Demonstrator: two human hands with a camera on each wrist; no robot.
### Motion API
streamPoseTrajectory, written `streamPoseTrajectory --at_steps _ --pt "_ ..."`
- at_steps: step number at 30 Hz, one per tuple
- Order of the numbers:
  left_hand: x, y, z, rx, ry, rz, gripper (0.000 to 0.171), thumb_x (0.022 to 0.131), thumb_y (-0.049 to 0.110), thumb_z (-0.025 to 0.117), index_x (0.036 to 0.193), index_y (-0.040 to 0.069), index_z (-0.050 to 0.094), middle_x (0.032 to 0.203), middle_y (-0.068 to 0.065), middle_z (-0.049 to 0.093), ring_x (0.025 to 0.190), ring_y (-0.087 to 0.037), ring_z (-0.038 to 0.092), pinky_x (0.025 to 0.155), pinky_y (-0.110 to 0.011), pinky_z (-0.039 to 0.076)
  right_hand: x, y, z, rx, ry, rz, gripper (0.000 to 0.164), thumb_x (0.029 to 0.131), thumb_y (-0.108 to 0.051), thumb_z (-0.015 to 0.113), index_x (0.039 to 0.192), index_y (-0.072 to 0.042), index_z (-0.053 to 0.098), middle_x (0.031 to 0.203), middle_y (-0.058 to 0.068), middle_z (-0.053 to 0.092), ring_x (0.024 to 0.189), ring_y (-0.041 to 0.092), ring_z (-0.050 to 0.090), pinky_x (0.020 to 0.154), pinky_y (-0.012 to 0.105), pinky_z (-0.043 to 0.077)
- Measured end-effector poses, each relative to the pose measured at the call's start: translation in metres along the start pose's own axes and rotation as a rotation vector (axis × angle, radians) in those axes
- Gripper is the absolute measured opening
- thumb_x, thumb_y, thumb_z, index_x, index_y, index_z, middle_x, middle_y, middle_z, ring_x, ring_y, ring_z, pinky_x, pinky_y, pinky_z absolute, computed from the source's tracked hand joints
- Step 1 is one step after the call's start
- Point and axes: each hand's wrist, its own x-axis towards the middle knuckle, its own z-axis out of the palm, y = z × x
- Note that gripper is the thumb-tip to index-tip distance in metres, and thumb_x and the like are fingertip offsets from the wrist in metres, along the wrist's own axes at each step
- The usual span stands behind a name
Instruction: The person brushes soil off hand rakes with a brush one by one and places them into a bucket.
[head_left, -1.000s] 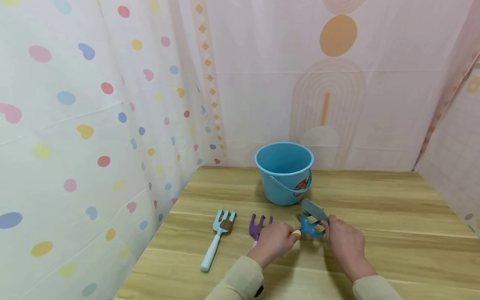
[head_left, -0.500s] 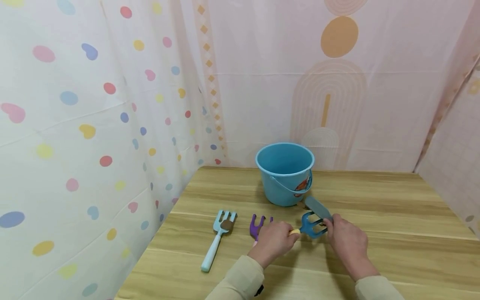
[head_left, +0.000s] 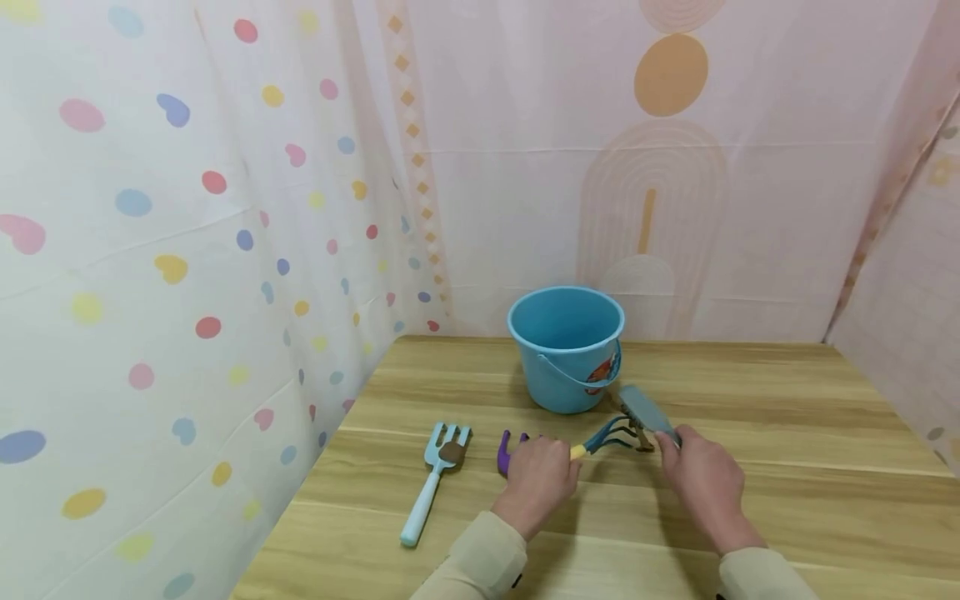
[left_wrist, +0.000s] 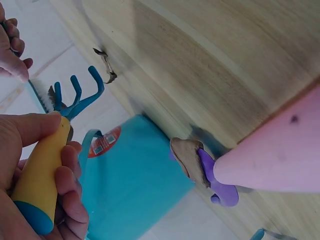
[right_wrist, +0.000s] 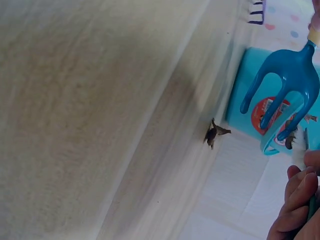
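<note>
My left hand grips the yellow handle of a small hand rake with blue tines. Those tines are tilted and point right, above the table. In my right hand is a brush with a grey-blue back, held beside the tine ends. White bristles face the rake in the right wrist view. Brown dried-leaf-like debris shows between brush and tines. Another brown scrap lies on the table. Partly behind my left hand lies a purple fork with a pink handle.
A blue bucket with its handle hanging down stands at the back, just beyond the tools. To the left lies a light blue fork with a brown lump on its tines. Patterned curtains hang around the wooden table.
The rake has turned from face-on to nearly edge-on, and the left hand has shifted slightly left. The brush has moved slightly right. Brown debris now shows at the tine ends.
</note>
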Motion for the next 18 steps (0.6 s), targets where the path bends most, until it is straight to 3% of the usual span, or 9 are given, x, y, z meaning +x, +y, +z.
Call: streamPoseTrajectory --at_steps 4,8,11,13,16,18 --pt "0.001 -0.002 0.001 0.019 0.0 -0.004 0.037 0.089 0.035 0.073 0.062 0.015 0.056 0.06 0.003 0.051 0.051 -0.014 0.051 0.044 -0.029 0.036 0.002 0.005 -0.004 0.015 -0.03 0.039 0.035 0.1 -0.033 0.057 0.099 0.0 0.066 0.072 0.019 0.063 0.057 0.03 0.056 0.044 0.043 0.038" --pt "0.002 -0.005 0.001 -0.036 -0.028 -0.022 0.036 0.089 0.037 0.072 0.064 0.015 0.057 0.059 0.004 0.051 0.051 -0.014 0.051 0.045 -0.03 0.036 0.003 0.014 -0.006 0.019 -0.096 0.073 0.035 0.101 -0.033 0.055 0.098 0.001 0.065 0.066 0.01 0.058 0.055 0.024 0.051 0.044 0.038 0.036" --pt "0.004 -0.008 0.001 -0.151 -0.063 -0.054 0.037 0.09 0.035 0.071 0.063 0.016 0.056 0.056 0.006 0.048 0.05 -0.013 0.048 0.046 -0.03 0.036 0.001 0.019 -0.007 0.028 -0.11 0.099 0.038 0.102 -0.032 0.052 0.1 0.004 0.063 0.063 0.006 0.054 0.053 0.023 0.049 0.044 0.035 0.035" --pt "0.005 -0.01 0.0 -0.236 -0.099 -0.082 0.038 0.091 0.035 0.069 0.061 0.018 0.054 0.054 0.008 0.045 0.049 -0.011 0.045 0.052 -0.032 0.04 0.0 0.018 -0.008 0.038 -0.071 0.096 0.039 0.103 -0.032 0.051 0.101 0.005 0.062 0.062 0.006 0.052 0.052 0.022 0.048 0.043 0.035 0.034" --pt "0.007 -0.012 -0.002 -0.395 -0.163 -0.129 0.041 0.093 0.034 0.066 0.058 0.019 0.052 0.052 0.01 0.042 0.049 -0.009 0.041 0.055 -0.032 0.039 0.0 0.011 -0.005 0.069 0.019 0.01 0.037 0.102 -0.034 0.052 0.098 0.002 0.061 0.058 0.004 0.048 0.049 0.021 0.044 0.042 0.034 0.032" --pt "0.008 -0.012 -0.004 -0.525 -0.214 -0.165 0.042 0.094 0.034 0.064 0.057 0.018 0.053 0.051 0.01 0.042 0.048 -0.008 0.039 0.052 -0.03 0.037 0.0 0.005 -0.001 0.088 0.034 -0.086 0.032 0.102 -0.033 0.055 0.092 -0.003 0.06 0.056 0.001 0.044 0.048 0.018 0.041 0.042 0.033 0.031"
